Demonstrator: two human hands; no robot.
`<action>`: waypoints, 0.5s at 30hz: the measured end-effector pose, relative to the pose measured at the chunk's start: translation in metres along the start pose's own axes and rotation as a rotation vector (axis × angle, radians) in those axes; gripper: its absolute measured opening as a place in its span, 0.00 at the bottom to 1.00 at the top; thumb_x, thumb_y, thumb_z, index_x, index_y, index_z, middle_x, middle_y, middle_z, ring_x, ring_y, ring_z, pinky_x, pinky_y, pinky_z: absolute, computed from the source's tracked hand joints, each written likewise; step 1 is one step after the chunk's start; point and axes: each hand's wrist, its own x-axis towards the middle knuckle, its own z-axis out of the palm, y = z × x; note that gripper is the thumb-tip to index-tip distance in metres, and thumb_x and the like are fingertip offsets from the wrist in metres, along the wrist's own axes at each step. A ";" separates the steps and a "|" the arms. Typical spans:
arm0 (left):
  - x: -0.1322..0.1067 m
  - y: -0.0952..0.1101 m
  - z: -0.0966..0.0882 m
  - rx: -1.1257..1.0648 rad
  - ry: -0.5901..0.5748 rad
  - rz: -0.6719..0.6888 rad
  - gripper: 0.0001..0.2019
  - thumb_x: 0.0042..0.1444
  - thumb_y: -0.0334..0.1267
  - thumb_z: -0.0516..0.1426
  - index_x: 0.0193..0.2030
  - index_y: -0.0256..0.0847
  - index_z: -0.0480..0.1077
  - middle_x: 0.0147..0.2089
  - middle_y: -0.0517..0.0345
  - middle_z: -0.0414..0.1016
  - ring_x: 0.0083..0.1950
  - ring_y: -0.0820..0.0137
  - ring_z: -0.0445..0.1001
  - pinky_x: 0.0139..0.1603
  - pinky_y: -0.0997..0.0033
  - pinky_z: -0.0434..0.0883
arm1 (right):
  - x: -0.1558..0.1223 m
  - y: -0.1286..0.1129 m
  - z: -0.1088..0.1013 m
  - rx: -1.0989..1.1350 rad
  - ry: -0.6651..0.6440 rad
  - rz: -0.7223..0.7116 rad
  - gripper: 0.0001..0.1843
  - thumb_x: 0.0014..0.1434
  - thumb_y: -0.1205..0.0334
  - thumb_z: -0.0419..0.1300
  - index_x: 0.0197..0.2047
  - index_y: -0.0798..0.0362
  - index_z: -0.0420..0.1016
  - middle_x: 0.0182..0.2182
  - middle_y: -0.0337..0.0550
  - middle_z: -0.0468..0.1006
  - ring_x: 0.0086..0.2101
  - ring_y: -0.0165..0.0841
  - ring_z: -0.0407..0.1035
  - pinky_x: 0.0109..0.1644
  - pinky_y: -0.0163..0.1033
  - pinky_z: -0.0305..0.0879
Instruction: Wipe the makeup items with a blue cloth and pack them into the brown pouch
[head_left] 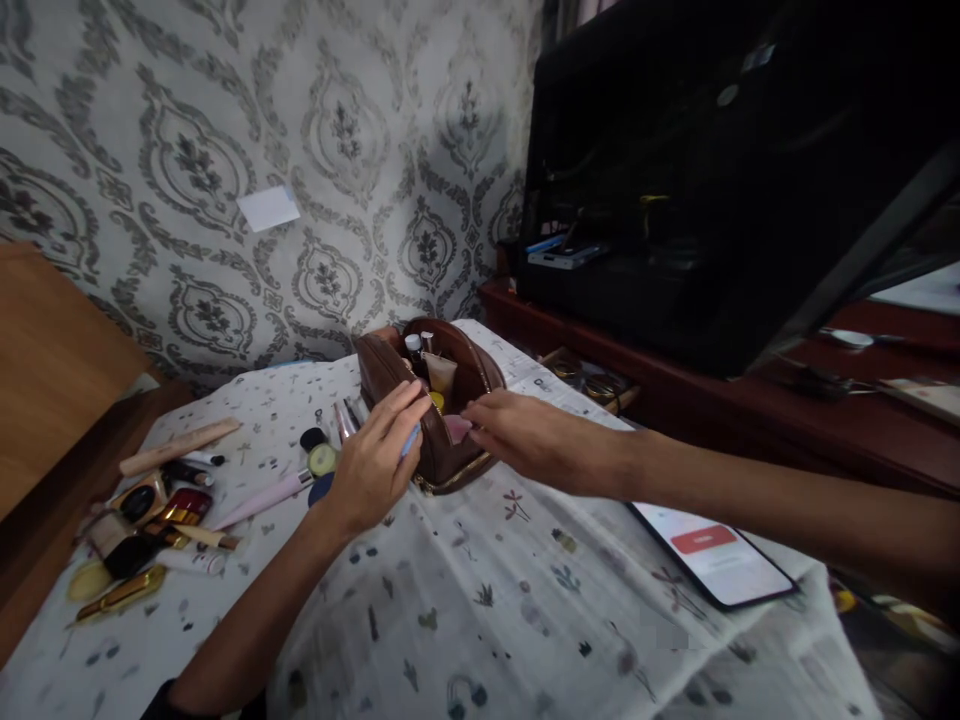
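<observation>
A brown makeup bag [457,470] stands unzipped on the patterned cloth. Inside it are a pale tube [441,373], a small white-capped bottle [413,345] and something with a yellow top [437,400]. My left hand [379,455] grips the bag's near left edge, fingers over the rim. A bit of something blue [410,440] shows between its fingers and thumb; its kind is hidden. At the bag's opening, my right hand [521,440] has its fingertips closed on a soft-looking pink item [458,428], which is partly covered.
Left of the bag lie loose cosmetics, among them a lilac tube [262,500], a gold tube [124,593] and a round green-lidded jar [322,460]. A lit phone [720,555] lies under my right forearm. A large black screen [697,190] stands behind, on the right.
</observation>
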 end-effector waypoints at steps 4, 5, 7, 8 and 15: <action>-0.017 0.009 -0.005 0.070 0.046 -0.060 0.21 0.67 0.32 0.50 0.65 0.38 0.58 0.66 0.38 0.65 0.68 0.59 0.65 0.63 0.58 0.71 | 0.021 -0.002 -0.020 0.035 -0.029 0.137 0.15 0.67 0.71 0.49 0.40 0.58 0.78 0.38 0.51 0.80 0.39 0.37 0.75 0.44 0.37 0.66; -0.023 0.011 -0.007 0.088 0.045 -0.067 0.20 0.67 0.32 0.50 0.65 0.38 0.58 0.65 0.37 0.66 0.67 0.59 0.67 0.61 0.58 0.73 | 0.027 -0.002 -0.023 0.038 -0.025 0.172 0.14 0.67 0.71 0.50 0.40 0.58 0.78 0.39 0.51 0.80 0.40 0.37 0.75 0.44 0.37 0.65; -0.035 0.015 -0.011 0.119 0.030 -0.064 0.19 0.66 0.31 0.51 0.63 0.38 0.60 0.62 0.38 0.68 0.64 0.58 0.69 0.58 0.59 0.74 | 0.035 -0.003 -0.028 0.051 0.000 0.218 0.14 0.65 0.71 0.51 0.41 0.58 0.79 0.39 0.51 0.81 0.40 0.38 0.75 0.44 0.36 0.64; -0.041 0.016 -0.014 0.134 0.021 -0.058 0.19 0.66 0.30 0.51 0.63 0.37 0.61 0.61 0.39 0.69 0.63 0.58 0.71 0.56 0.59 0.75 | 0.039 -0.003 -0.029 0.063 0.026 0.234 0.13 0.64 0.71 0.52 0.41 0.57 0.79 0.38 0.49 0.81 0.40 0.37 0.75 0.43 0.36 0.63; -0.090 0.040 -0.079 0.067 0.098 -0.117 0.22 0.63 0.30 0.54 0.64 0.45 0.64 0.61 0.45 0.70 0.59 0.59 0.73 0.57 0.58 0.75 | 0.033 -0.027 -0.012 0.336 0.384 0.094 0.13 0.64 0.67 0.53 0.41 0.57 0.79 0.33 0.45 0.81 0.33 0.32 0.74 0.37 0.34 0.65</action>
